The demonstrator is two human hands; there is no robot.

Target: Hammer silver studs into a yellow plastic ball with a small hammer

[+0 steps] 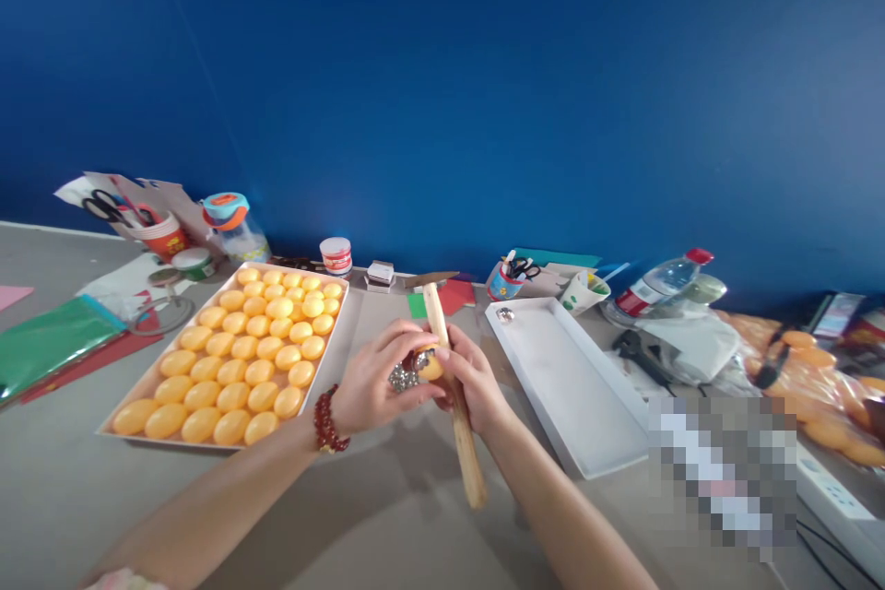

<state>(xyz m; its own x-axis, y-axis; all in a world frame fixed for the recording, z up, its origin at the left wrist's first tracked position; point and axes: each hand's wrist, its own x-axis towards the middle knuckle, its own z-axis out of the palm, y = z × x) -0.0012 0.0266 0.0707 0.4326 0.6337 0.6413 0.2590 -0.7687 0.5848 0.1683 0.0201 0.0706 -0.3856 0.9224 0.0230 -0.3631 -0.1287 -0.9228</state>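
My left hand [377, 383] is closed round a small orange ball [430, 365] that has shiny silver bits [403, 378] against it; the fingers hide part of both. Held upright but slanting in my right hand [477, 383] is a pale wooden stick [467, 456], and that hand's thumb and fingers also reach to the ball. A dark blade-like piece [442, 277] shows at the stick's far end; whether the two are joined I cannot tell. To the left lies a shallow tray [318, 375] of orange balls in rows.
At right lies a white tray [587, 387] with one silvery piece [505, 314] in its far corner. Cups, a drink bottle [656, 284], a water bottle [235, 226] and a jar [336, 255] stand along the blue wall. A power strip [833, 489] lies far right.
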